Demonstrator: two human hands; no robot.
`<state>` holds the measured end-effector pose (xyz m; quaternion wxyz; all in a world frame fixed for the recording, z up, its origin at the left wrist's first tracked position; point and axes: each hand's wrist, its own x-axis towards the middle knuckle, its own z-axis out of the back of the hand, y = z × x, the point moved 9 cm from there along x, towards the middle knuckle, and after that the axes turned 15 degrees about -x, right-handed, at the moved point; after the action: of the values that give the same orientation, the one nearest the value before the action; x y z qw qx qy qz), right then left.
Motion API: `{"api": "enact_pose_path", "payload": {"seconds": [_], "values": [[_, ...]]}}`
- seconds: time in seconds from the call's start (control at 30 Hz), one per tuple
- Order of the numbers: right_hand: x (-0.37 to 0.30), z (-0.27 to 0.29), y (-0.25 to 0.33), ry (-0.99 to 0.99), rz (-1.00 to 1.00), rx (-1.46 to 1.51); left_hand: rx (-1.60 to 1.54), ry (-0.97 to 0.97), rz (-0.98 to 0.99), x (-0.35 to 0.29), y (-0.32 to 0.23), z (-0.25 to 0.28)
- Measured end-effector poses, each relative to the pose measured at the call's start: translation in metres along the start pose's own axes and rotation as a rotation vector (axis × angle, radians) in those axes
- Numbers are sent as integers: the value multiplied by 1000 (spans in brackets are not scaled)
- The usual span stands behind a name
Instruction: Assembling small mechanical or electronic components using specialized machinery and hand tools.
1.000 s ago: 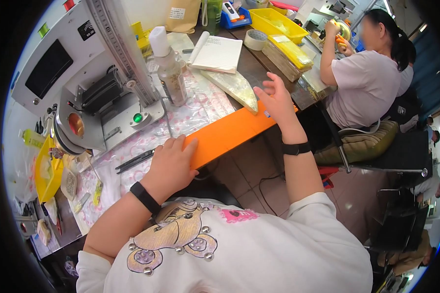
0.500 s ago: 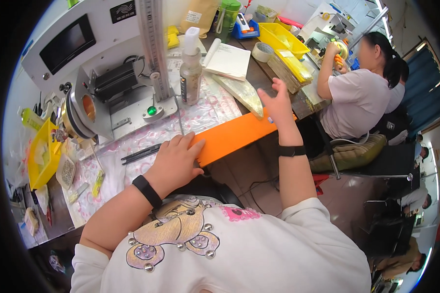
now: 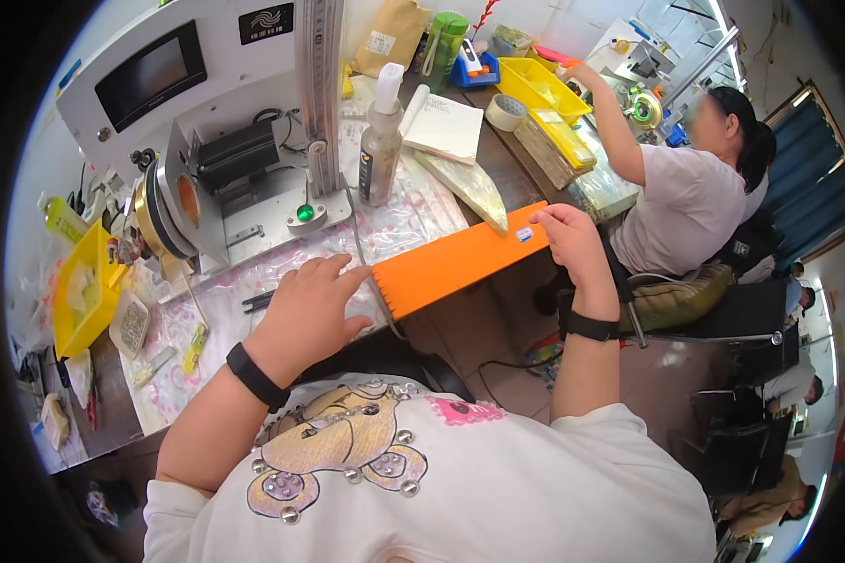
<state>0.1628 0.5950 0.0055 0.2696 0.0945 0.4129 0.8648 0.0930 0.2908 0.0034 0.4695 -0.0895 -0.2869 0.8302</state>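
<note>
A long flat orange board (image 3: 451, 266) with a toothed left end lies slanting along the front edge of the table. My right hand (image 3: 577, 249) is closed at the board's right end, its thumb and forefinger pinched at the far corner, beside a small blue-and-white label (image 3: 524, 235). Off the board's left end, my left hand (image 3: 314, 305) is open with spread fingers over the plastic table cover and holds nothing. Thin black strips (image 3: 259, 300) stick out from behind that hand, partly hidden.
A white machine (image 3: 244, 84) with a screen and upright ruler stands at the left. Behind the board are a spray bottle (image 3: 380, 155), a notepad (image 3: 444, 127), a pale curved slab (image 3: 465, 188) and a tape roll (image 3: 506, 112). A co-worker (image 3: 695, 188) sits at the right.
My right hand has come down from above the board and closed at its right end. My left hand has moved left, off the board's toothed end. The co-worker's arm now stretches farther away.
</note>
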Motion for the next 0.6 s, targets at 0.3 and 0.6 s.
{"api": "enact_pose_path", "payload": {"seconds": [0.3,0.6], "values": [[23,33,-4,-415,250,-356,-7,-70,-2,-14,9,12],[44,-108,25,-140,130,-1066,-82,-4,59,-18,16,5]]}}
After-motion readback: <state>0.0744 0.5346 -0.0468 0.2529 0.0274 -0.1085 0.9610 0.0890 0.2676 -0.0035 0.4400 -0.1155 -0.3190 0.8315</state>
